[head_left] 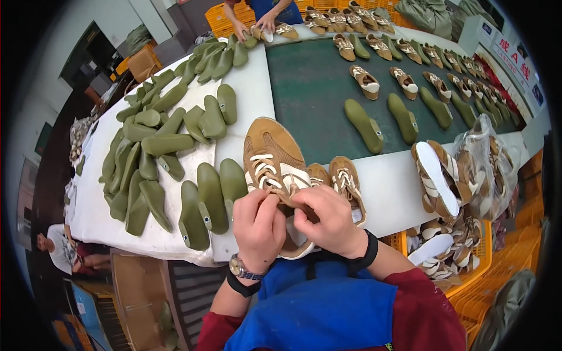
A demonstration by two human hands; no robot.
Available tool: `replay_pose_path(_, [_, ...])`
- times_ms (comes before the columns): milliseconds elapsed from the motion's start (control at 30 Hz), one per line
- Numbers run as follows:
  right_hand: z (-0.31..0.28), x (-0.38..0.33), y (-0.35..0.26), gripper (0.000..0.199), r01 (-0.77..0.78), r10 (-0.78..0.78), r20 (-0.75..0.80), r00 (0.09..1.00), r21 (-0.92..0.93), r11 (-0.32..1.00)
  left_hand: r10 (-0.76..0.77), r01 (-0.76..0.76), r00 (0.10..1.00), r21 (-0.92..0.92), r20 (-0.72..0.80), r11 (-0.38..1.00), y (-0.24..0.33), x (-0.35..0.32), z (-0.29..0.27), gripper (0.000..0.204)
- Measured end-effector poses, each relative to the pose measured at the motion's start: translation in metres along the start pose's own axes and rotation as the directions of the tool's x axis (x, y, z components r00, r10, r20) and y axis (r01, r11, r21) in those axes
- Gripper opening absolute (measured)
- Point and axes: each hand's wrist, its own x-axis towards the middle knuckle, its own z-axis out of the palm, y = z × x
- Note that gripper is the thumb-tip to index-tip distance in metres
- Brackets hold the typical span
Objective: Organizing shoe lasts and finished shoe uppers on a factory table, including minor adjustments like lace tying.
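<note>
A tan and white lace-up shoe upper [274, 146] lies in front of me, toe pointing away. My left hand [256, 225], a watch on its wrist, pinches the edge of its opening just below the white laces. Gripping the other side of that opening is my right hand [331, 221], its thumb bent inward and the fingertips partly hidden. Close by on the right lie two more tan shoe uppers, the nearer one [346, 184] touching the table edge area. Three green shoe lasts, one of them upright-looking [212, 199], stand beside my left hand.
Many green lasts [167, 143] are heaped on the white table at left. A green conveyor belt [310, 88] carries rows of lasts and shoe uppers. At right sit bagged uppers [489, 167] and a yellow crate [483, 257]. Across the table, a co-worker's hands [266, 22] handle a shoe.
</note>
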Motion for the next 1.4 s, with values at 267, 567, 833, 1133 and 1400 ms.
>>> replay_pose_path(267, [-0.006, 0.006, 0.0, 0.027, -0.045, 0.046, -0.009, 0.999, 0.082, 0.996, 0.054, -0.054, 0.999, 0.046, 0.006, 0.997, 0.01, 0.007, 0.003, 0.026])
replay_pose_path(567, [-0.013, 0.002, 0.019, 0.025, -0.172, 0.174, -0.075, 0.982, 0.024, 0.985, 0.081, 0.117, 0.9, -0.416, 0.428, 0.902, 0.006, 0.006, -0.014, 0.014])
replay_pose_path(833, [-0.021, 0.004, 0.02, 0.027, -0.197, 0.195, 0.025, 0.98, 0.064, 0.978, 0.033, -0.003, 0.964, -0.115, 0.264, 0.993, -0.007, 0.015, 0.01, 0.041])
replay_pose_path(1133, [-0.028, 0.017, 0.016, 0.049, -0.23, 0.289, 0.425, 0.858, -0.186, 0.955, 0.018, 0.031, 0.959, -0.172, 0.281, 0.985, -0.005, 0.012, 0.007, 0.042])
replay_pose_path(1400, [-0.031, 0.022, 0.022, 0.034, -0.219, 0.203, 0.199, 0.959, 0.062, 0.974, -0.163, 0.409, 0.866, -0.48, 0.474, 0.776, -0.025, 0.018, -0.01, 0.038])
